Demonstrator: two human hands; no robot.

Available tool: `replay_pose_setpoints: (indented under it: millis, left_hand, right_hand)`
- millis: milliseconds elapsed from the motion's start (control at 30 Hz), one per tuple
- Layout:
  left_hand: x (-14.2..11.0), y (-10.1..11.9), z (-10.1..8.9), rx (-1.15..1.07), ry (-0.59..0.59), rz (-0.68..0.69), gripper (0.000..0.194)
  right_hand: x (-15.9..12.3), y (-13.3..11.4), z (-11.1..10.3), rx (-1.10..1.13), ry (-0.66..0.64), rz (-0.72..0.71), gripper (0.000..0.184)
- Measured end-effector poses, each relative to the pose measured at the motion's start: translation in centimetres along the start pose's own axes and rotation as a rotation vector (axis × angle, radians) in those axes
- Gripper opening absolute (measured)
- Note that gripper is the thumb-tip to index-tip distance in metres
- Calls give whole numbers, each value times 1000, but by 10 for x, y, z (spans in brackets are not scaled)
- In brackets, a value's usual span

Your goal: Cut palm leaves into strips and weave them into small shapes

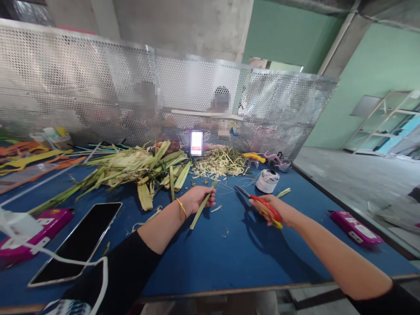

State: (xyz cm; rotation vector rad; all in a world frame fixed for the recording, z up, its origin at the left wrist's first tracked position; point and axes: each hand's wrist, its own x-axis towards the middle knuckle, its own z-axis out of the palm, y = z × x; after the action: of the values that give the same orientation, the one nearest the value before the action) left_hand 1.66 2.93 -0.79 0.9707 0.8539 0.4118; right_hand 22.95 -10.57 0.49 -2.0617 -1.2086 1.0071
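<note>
My left hand (198,199) pinches a narrow pale-green strip of plant stalk (202,209), which slants down toward me over the blue table. In my right hand (267,208) is a pair of scissors (267,206) with red and yellow handles. Their blades point up and left, toward the strip but apart from it; they look closed or nearly so. Just beyond lies a heap of small cut pieces (223,162). Left of it is a pile of long green stalks and leaves (141,168). A roll of white string (267,180) stands beyond my right hand.
A dark-screened phone (78,240) and a magenta power strip (54,223) with a white cable lie at left. Another magenta power strip (356,228) is near the right edge. A perforated metal screen (197,83) borders the table's back, with a lit phone (196,143) before it.
</note>
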Motion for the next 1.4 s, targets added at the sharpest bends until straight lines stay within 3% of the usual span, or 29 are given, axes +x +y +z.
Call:
replay_pose_setpoints:
  millis: [233, 400, 500, 533, 633, 767, 867, 1067, 1400]
  left_hand:
    - [-10, 11, -2, 84, -53, 103, 20]
    - [-22, 17, 3, 169, -134, 173, 20]
    - [-28, 16, 10, 221, -162, 235, 20]
    - [-30, 15, 13, 251, -175, 273, 21]
    - [-36, 12, 19, 316, -204, 330, 25]
    - [-37, 9, 24, 338, -227, 310, 22]
    - [-33, 6, 25, 334, -254, 249, 22]
    - [-29, -2, 29, 257, -258, 175, 24]
    - [-35, -2, 35, 277, -135, 186, 30]
  right_hand:
    - [-13, 9, 6, -618, 223, -193, 16]
    - [-24, -9, 5, -909, 239, -266, 10]
    - [-15, -32, 6, -780, 237, -409, 16]
    - [-10, -40, 9, -520, 199, -478, 22]
    - [8, -55, 25, 230, 34, -482, 33]
    - [24, -54, 47, 636, -151, -507, 29]
    - [26, -46, 53, 713, -167, -515, 21]
    - [22, -41, 51, 638, -71, -536, 16]
    - [20, -41, 51, 630, -53, -519, 15]
